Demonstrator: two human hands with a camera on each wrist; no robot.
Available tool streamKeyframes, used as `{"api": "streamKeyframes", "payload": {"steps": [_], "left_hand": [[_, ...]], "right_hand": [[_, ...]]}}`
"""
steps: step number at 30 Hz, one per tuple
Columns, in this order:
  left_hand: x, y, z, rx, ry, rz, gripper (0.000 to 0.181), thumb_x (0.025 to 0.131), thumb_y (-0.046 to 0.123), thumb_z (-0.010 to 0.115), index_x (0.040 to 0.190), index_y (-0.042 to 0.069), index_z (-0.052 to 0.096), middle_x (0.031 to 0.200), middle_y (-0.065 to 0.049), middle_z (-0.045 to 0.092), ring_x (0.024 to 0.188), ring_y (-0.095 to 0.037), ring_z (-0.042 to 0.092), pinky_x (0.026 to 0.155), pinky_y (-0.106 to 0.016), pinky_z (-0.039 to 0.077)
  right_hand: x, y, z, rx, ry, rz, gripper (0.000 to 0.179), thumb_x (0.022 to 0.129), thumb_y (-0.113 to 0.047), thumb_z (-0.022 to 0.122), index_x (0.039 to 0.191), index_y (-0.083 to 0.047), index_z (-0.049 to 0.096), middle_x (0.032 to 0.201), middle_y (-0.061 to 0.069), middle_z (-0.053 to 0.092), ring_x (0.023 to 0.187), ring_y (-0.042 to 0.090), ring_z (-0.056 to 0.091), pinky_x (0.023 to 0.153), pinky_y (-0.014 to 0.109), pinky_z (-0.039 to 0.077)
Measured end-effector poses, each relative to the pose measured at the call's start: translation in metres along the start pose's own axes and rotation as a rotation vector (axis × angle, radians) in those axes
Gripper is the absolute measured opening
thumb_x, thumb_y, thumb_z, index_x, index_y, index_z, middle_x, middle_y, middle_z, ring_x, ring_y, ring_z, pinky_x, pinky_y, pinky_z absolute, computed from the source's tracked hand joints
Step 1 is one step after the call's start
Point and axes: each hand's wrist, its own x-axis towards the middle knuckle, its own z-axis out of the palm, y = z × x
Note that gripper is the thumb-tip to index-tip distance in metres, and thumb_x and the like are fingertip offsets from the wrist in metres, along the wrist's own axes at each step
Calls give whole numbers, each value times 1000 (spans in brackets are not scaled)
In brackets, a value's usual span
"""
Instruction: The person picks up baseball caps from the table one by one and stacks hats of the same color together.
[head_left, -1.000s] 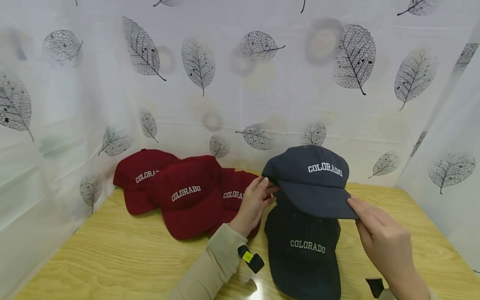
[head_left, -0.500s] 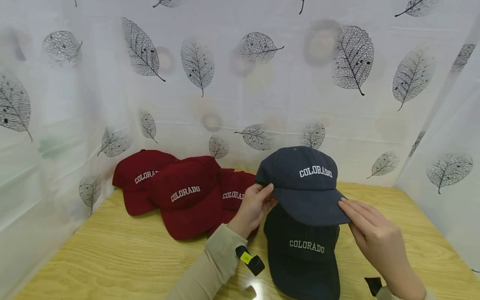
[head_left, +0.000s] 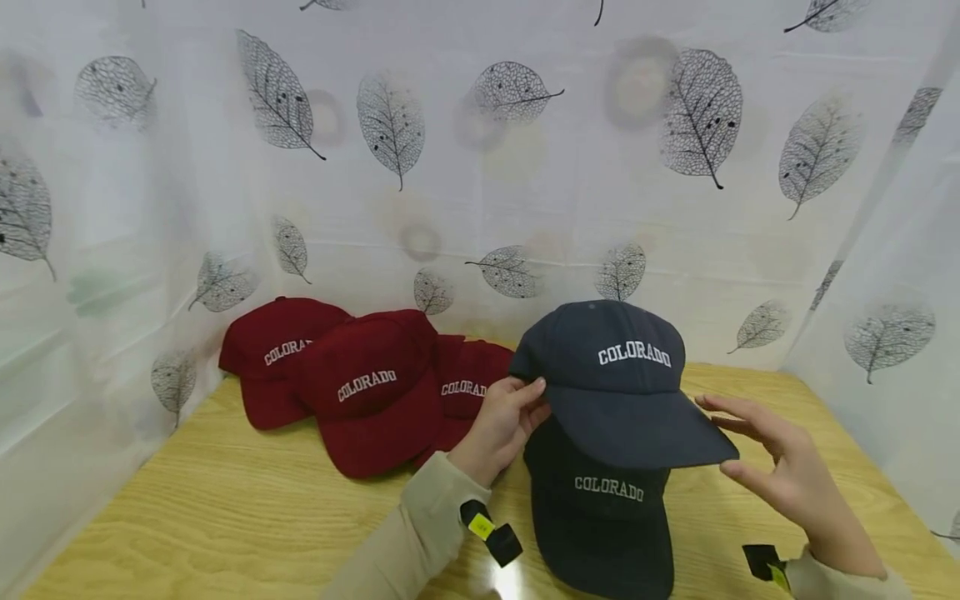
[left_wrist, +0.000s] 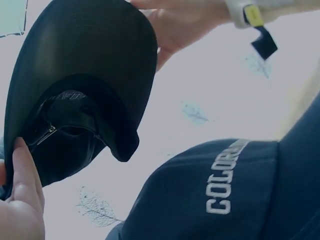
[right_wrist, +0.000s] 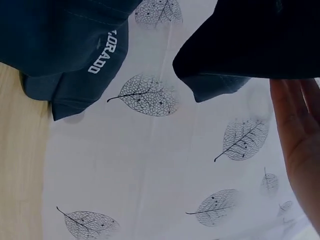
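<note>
A navy cap (head_left: 626, 379) with white COLORADO lettering is held up in front of me, its brim pointing toward the lower right. My left hand (head_left: 498, 425) pinches its left edge, thumb on the outside, beside where brim and crown meet. At the brim's right side, my right hand (head_left: 780, 475) has its fingers spread and extended, the thumb right at the brim tip. A black COLORADO cap (head_left: 611, 533) lies below, partly hidden by the navy one. From beneath, the left wrist view shows the underside of the navy cap's brim (left_wrist: 85, 45).
Several dark red COLORADO caps (head_left: 378, 392) overlap on the left of the wooden table (head_left: 225, 508). A white curtain (head_left: 465, 183) printed with leaves closes off the back and both sides. Dark straps (head_left: 491, 533) sit at both wrists.
The navy cap has shifted slightly left and come lower over the black cap. My right hand has let go of the brim and spread its fingers; the left hand keeps its hold.
</note>
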Motion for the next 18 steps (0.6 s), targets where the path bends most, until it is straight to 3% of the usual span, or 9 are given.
{"api": "streamKeyframes", "payload": {"steps": [3,6,9,15,18], "left_hand": [[-6,-1,-2,34,-10,-31,20,89,-2,46,71,5,48,74,-3,48,62,-9,50,62,-21,45],[-11,-2,-7,77,-23,-59,21,90,-1,45,70,6,47,72,-2,46,61,-9,48,61,-21,44],[-18,-4,-12,94,-53,-93,19,90,-1,45,73,6,48,70,-1,47,61,-7,50,61,-20,44],[-32,-11,-17,86,-104,-192,11,91,0,43,81,3,46,76,-2,50,63,-6,53,61,-19,45],[-37,-17,-17,98,-116,-216,4,91,1,43,88,1,45,81,-4,50,68,-7,55,64,-20,46]], "right_hand": [[-2,2,-2,15,32,86,32,87,4,49,116,16,46,119,5,54,108,11,48,82,14,39],[-3,5,0,-133,79,249,27,89,4,46,115,10,51,112,-13,55,99,-1,51,76,9,40],[-4,9,2,-241,45,418,29,89,-1,49,117,6,51,109,-22,50,93,-12,48,69,8,41],[-3,15,4,-198,-107,559,41,95,-14,40,129,8,34,118,21,48,92,-16,42,67,19,47],[-2,16,6,-159,-159,602,45,96,-17,36,133,7,27,119,32,42,91,-15,42,68,27,49]]}}
